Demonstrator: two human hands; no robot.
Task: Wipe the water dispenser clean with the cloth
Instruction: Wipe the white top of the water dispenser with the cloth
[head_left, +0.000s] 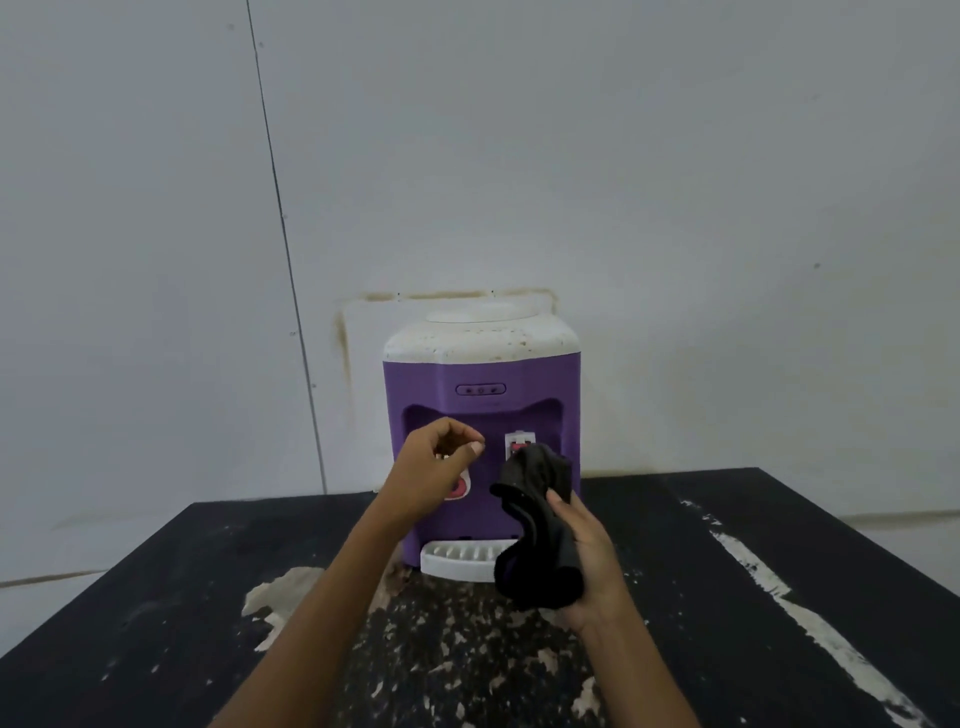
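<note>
Right hand (587, 561) gripping bunched cloth (540, 530), soft, limp; left hand (441, 462) hovering curled, empty, before water dispenser (483, 374); light plastic, likely needing bracing.

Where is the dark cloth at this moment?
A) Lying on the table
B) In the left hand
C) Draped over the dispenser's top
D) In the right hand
D: the right hand grips the dark cloth in front of the purple water dispenser.
</note>
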